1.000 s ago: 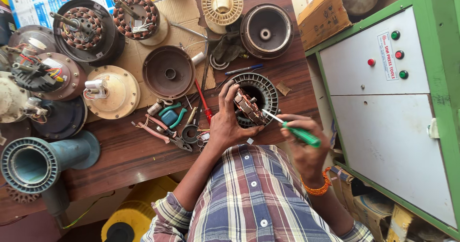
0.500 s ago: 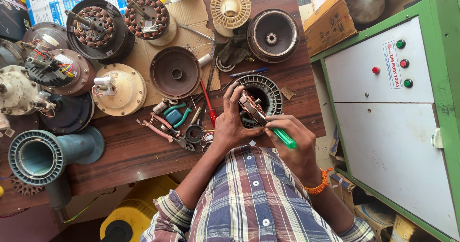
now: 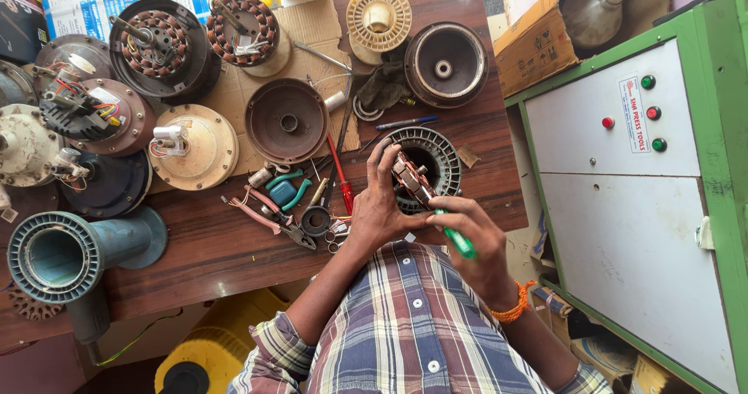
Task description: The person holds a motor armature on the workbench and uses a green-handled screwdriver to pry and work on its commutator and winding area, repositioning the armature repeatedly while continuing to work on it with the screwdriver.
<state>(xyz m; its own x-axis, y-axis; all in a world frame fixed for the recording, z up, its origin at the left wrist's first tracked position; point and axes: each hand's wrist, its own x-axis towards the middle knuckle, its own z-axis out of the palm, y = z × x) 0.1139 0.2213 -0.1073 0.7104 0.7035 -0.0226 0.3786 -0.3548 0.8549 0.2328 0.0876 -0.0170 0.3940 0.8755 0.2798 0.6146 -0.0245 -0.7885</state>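
Observation:
My left hand (image 3: 380,207) grips a wound fan stator (image 3: 425,164), a grey slotted ring with copper windings, and tilts it up off the wooden table (image 3: 195,246). My right hand (image 3: 471,242) is shut on a green-handled screwdriver (image 3: 460,242); its tip rests on the stator's windings by my left fingers. Both forearms come out of plaid sleeves at the bottom of the view.
Several opened fan motors and covers (image 3: 287,120) lie across the table's left and back. Pliers, a red screwdriver (image 3: 340,177) and small parts sit left of my left hand. A teal pipe fitting (image 3: 58,254) lies at the left, a green-framed cabinet (image 3: 647,199) stands at the right.
My right hand has pulled in from the right with the screwdriver, closing up against my left hand and the stator. The view has shifted slightly; the stator stays held.

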